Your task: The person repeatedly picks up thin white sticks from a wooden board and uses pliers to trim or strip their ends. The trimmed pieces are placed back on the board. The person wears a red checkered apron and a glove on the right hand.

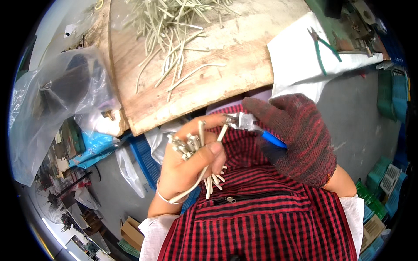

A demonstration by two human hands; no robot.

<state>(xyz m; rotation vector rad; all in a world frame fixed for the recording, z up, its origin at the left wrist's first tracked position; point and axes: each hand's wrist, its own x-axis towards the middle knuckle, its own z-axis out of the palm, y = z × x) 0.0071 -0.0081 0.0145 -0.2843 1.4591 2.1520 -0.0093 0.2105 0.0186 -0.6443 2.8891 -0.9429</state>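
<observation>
Head: hands (180,167) (300,139) closed, left on cords (201,134), right on pliers (244,122); wooden tabletop (244,71), grey floor (363,108)

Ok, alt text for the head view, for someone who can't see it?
A bare left hand holds a bunch of pale strands, while a gloved right hand holds blue-handled pliers at one strand's tip. Beyond, a wooden table bears a heap of similar strands; green-handled pliers lie on a white sheet.

A worn wooden counter (244,48) spans 11 to 12 o'clock. Smooth grey floor (359,124) opens at 3 o'clock, bordered by green and blue plastic bins (386,95). A caged fan (54,214) is at 8, an open cardboard box (132,232) at 7.
</observation>
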